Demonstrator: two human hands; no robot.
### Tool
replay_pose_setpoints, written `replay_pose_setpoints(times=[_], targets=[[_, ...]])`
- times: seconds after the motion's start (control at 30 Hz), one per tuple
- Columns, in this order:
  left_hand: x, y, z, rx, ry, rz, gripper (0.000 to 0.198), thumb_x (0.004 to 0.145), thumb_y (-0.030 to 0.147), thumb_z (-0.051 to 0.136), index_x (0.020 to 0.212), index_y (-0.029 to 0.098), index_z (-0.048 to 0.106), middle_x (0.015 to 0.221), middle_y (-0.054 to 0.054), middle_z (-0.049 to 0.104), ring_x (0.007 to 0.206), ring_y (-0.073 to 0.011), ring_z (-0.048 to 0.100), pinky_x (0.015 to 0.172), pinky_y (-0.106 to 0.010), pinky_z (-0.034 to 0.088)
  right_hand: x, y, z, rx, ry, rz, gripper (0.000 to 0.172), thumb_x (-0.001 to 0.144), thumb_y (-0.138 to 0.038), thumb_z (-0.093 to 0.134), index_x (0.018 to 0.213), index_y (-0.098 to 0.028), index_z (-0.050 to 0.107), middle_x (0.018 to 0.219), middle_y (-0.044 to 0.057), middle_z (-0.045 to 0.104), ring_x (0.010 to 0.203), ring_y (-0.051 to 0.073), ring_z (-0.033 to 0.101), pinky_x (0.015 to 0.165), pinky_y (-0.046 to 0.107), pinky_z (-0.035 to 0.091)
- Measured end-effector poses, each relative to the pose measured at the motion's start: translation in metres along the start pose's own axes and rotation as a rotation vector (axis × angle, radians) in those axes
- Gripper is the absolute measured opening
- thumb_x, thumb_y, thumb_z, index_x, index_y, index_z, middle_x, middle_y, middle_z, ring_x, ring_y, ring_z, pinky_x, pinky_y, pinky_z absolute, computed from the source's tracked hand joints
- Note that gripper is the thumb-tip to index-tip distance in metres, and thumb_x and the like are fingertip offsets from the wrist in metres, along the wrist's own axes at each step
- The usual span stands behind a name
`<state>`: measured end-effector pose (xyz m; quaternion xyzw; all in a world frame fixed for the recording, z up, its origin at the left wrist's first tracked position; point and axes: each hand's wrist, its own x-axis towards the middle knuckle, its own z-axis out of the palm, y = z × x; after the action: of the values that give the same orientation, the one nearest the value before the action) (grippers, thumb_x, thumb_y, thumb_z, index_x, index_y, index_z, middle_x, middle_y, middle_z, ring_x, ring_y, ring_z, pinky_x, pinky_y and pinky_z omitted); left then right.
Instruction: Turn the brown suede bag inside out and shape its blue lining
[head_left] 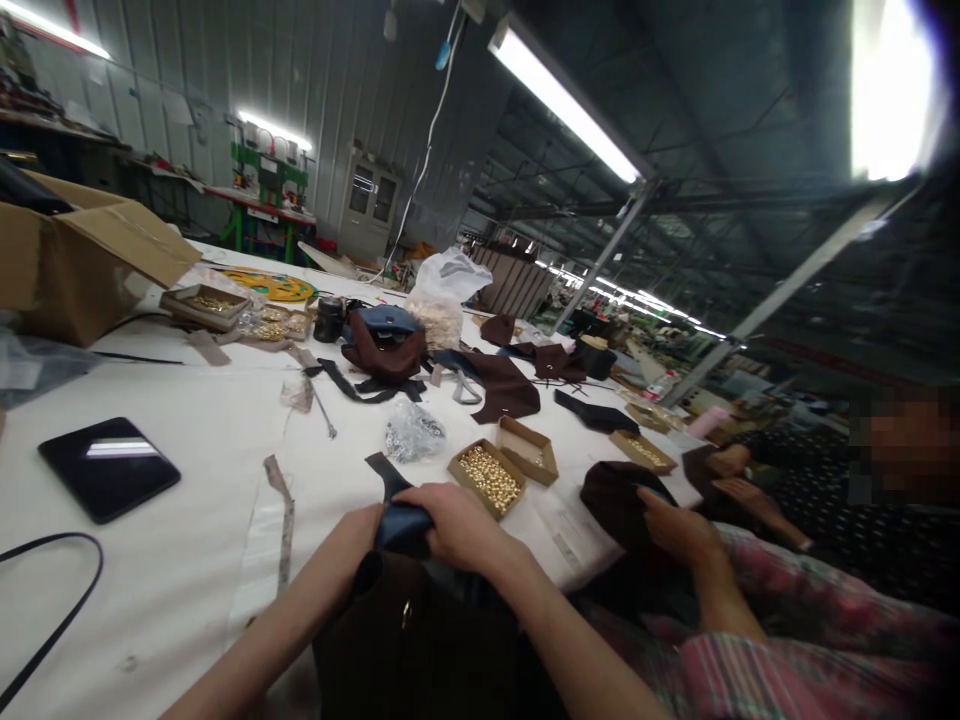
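At the table's near edge, my left hand (366, 528) and my right hand (456, 522) are closed on a dark blue leather piece (403, 530), one at each side of it. A dark strap end (386, 474) sticks up above the fingers. My left fingertips are partly hidden. Below the hands hangs a dark brown piece (420, 640) with a small gold fitting; whether it joins the blue leather, I cannot tell. Just beyond my right hand stands a cardboard tray of gold studs (489, 478), beside a second small cardboard tray (529, 450).
A tablet (109, 468) lies on the white table (202, 560) at left, near a cardboard box (90, 260). Brown leather pieces (506, 385) and a bag of metal rings (414, 432) lie farther in. At right, a co-worker's hand (679, 525) holds dark material (619, 500); another person sits beyond.
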<state>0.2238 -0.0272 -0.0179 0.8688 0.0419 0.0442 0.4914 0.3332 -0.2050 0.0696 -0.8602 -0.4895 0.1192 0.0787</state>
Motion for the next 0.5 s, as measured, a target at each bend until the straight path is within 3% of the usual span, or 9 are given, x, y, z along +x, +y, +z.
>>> replay_pose_setpoints(times=[0.1, 0.17, 0.23, 0.33, 0.5], targets=[[-0.010, 0.009, -0.002, 0.145, -0.048, -0.096, 0.034, 0.089, 0.030, 0.059, 0.116, 0.017, 0.075, 0.115, -0.021, 0.081, 0.110, -0.0425, 0.077, 0.100, -0.052, 0.057, 0.001, 0.007, -0.003, -0.028, -0.042, 0.016, 0.087, 0.079, -0.015, 0.069, 0.161, -0.043, 0.057, 0.147, 0.002, 0.073, 0.131, 0.026, 0.071, 0.105, 0.031, 0.050], [-0.018, 0.016, -0.003, 0.233, -0.058, -0.156, 0.032, 0.091, 0.029, 0.058, 0.116, 0.015, 0.073, 0.116, -0.026, 0.080, 0.114, -0.0479, 0.076, 0.098, -0.057, 0.056, 0.002, 0.013, -0.003, 0.009, -0.027, 0.074, 0.100, 0.079, -0.019, 0.074, 0.172, -0.038, 0.042, 0.145, 0.008, 0.074, 0.125, 0.028, 0.073, 0.099, 0.030, 0.051], [-0.021, 0.021, -0.004, 0.281, -0.071, -0.180, 0.030, 0.093, 0.029, 0.058, 0.117, 0.017, 0.071, 0.120, -0.025, 0.080, 0.118, -0.0464, 0.076, 0.100, -0.056, 0.055, 0.002, 0.018, 0.000, 0.079, 0.000, 0.122, 0.109, 0.078, -0.020, 0.077, 0.177, -0.032, 0.032, 0.139, 0.013, 0.075, 0.119, 0.028, 0.074, 0.095, 0.029, 0.050], [-0.019, 0.021, -0.004, 0.302, -0.097, -0.187, 0.031, 0.096, 0.031, 0.059, 0.122, 0.019, 0.070, 0.129, -0.020, 0.080, 0.124, -0.0407, 0.075, 0.105, -0.049, 0.055, 0.003, 0.023, 0.005, 0.159, 0.021, 0.132, 0.112, 0.077, -0.017, 0.076, 0.178, -0.028, 0.030, 0.138, 0.015, 0.075, 0.117, 0.027, 0.073, 0.096, 0.029, 0.051], [-0.008, 0.004, 0.001, 0.307, -0.136, -0.220, 0.032, 0.098, 0.029, 0.057, 0.125, 0.019, 0.070, 0.133, -0.020, 0.078, 0.126, -0.0392, 0.074, 0.107, -0.047, 0.053, 0.006, 0.028, 0.010, 0.177, 0.014, 0.118, 0.112, 0.074, -0.014, 0.075, 0.177, -0.030, 0.034, 0.141, 0.013, 0.074, 0.120, 0.027, 0.073, 0.099, 0.030, 0.051]])
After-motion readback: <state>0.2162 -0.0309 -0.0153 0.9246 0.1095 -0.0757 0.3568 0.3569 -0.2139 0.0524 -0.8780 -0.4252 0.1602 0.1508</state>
